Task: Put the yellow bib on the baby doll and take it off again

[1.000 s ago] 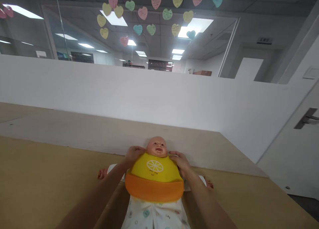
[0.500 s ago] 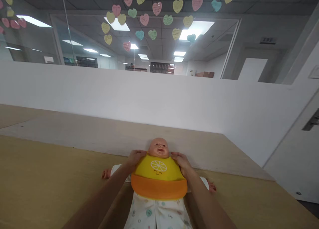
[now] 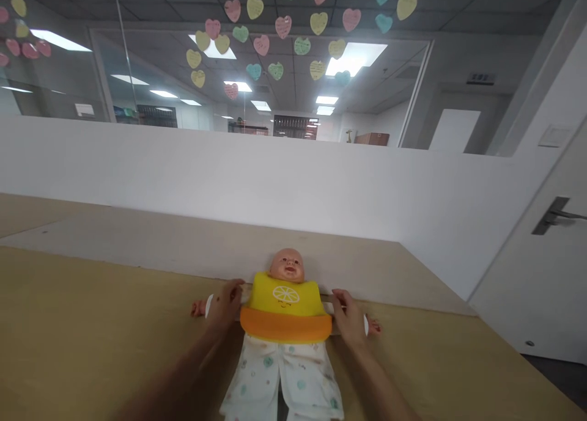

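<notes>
Lying on the doll (image 3: 288, 266), the bib (image 3: 285, 280) has a pocket (image 3: 286, 325), inside hidden; left hand (image 3: 228, 303) and right hand (image 3: 347, 317) half-curl over sleeves (image 3: 210, 306), grip's hold unclear to me.

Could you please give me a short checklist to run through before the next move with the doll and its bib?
1. Doll lying on its back, face up: ok.
2. Yellow bib over the chest, lemon-slice print showing: ok.
3. Orange pocket at the bib's lower end, facing up: ok.
4. Bib fastened behind the neck: cannot tell; that part is hidden.
5. Hands off the bib: ok; the left hand and right hand are at the doll's arms, one on each side.
6. Both sleeves in full view: not ok; each is partly covered by a hand.
</notes>
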Motion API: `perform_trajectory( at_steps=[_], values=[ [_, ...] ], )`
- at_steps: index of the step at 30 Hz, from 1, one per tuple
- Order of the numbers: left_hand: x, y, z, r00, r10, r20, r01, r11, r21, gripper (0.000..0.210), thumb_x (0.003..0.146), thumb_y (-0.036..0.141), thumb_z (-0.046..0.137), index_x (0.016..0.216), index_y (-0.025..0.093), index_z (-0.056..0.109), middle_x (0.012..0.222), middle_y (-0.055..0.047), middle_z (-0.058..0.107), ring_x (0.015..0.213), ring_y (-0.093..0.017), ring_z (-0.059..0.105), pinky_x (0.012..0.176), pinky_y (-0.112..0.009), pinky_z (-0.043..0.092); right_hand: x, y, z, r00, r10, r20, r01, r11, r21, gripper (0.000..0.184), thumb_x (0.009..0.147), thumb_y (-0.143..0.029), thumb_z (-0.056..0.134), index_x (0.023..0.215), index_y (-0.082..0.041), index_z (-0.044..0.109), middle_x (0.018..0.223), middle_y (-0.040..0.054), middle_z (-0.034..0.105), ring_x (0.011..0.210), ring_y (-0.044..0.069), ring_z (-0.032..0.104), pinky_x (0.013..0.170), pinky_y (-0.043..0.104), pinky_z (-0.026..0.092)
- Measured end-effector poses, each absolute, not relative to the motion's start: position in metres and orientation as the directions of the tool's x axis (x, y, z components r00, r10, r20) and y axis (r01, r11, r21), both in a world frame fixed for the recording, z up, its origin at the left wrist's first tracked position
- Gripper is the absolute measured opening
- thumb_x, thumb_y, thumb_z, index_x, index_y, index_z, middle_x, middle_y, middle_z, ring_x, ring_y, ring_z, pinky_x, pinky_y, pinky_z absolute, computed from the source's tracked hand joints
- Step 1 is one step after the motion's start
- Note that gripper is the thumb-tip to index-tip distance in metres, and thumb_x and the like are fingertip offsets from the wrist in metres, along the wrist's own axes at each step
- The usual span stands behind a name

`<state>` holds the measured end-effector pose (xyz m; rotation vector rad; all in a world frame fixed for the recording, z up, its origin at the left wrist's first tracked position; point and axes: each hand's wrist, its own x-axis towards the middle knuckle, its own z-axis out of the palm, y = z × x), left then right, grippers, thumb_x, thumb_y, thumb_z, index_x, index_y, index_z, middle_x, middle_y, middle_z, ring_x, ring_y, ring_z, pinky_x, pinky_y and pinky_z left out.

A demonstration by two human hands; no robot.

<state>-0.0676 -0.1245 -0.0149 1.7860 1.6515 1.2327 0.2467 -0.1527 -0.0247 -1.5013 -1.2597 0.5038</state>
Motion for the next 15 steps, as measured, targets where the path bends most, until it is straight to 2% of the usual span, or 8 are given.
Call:
perform_trajectory(
  at_steps=[3, 5, 7, 11, 15],
  values=[
    [-0.090, -0.150, -0.027, 0.106, 0.863, 0.494, 0.795, -0.372, 0.480, 0.035, 0.076, 0.016, 0.040, 0.099, 0.019, 0.066, 0.101, -0.010, 0.068, 0.102, -0.025, 0.059, 0.089, -0.039, 0.044, 0.260, -0.185, -0.031, 0.181, 0.886, 0.427, 0.799, 0.120, -0.589, 0.033, 0.078, -0.023, 0.047, 0.106, -0.024, 0.064, 0.115, 0.0078, 0.063, 0.117, 0.028, 0.049, 0.100, 0.044, 0.032],
    [-0.103, -0.157, -0.036, 0.185, 0.832, 0.523, 0.865, -0.390, 0.314, 0.039, 0.075, 0.013, 0.040, 0.103, 0.020, 0.066, 0.112, -0.010, 0.066, 0.110, -0.028, 0.055, 0.093, -0.044, 0.042, 0.265, -0.198, -0.036, 0.087, 0.899, 0.430, 0.917, 0.096, -0.386, 0.037, 0.081, -0.023, 0.044, 0.113, -0.024, 0.063, 0.125, 0.0062, 0.059, 0.124, 0.030, 0.041, 0.103, 0.049, 0.026],
    [-0.113, -0.156, -0.043, 0.238, 0.817, 0.525, 0.900, -0.389, 0.197, 0.042, 0.075, 0.012, 0.041, 0.109, 0.020, 0.065, 0.119, -0.010, 0.063, 0.114, -0.029, 0.053, 0.096, -0.048, 0.040, 0.266, -0.206, -0.040, 0.047, 0.902, 0.429, 0.968, 0.065, -0.243, 0.037, 0.084, -0.026, 0.041, 0.115, -0.024, 0.062, 0.129, 0.0049, 0.056, 0.124, 0.030, 0.040, 0.103, 0.051, 0.025],
    [-0.125, -0.144, -0.050, 0.335, 0.779, 0.530, 0.908, -0.416, 0.038, 0.043, 0.078, 0.009, 0.038, 0.111, 0.021, 0.063, 0.119, -0.008, 0.064, 0.112, -0.026, 0.056, 0.102, -0.049, 0.036, 0.262, -0.210, -0.046, 0.029, 0.882, 0.471, 0.995, 0.019, -0.098, 0.035, 0.089, -0.027, 0.037, 0.114, -0.024, 0.062, 0.126, 0.0041, 0.058, 0.119, 0.027, 0.043, 0.102, 0.049, 0.026],
    [-0.127, -0.140, -0.056, 0.346, 0.752, 0.561, 0.909, -0.418, -0.001, 0.040, 0.080, 0.011, 0.038, 0.109, 0.020, 0.064, 0.116, -0.009, 0.065, 0.110, -0.025, 0.057, 0.101, -0.050, 0.037, 0.259, -0.216, -0.049, 0.035, 0.861, 0.508, 0.999, -0.021, -0.033, 0.035, 0.090, -0.027, 0.037, 0.113, -0.023, 0.062, 0.125, 0.0048, 0.059, 0.120, 0.027, 0.043, 0.103, 0.048, 0.025]
  ],
)
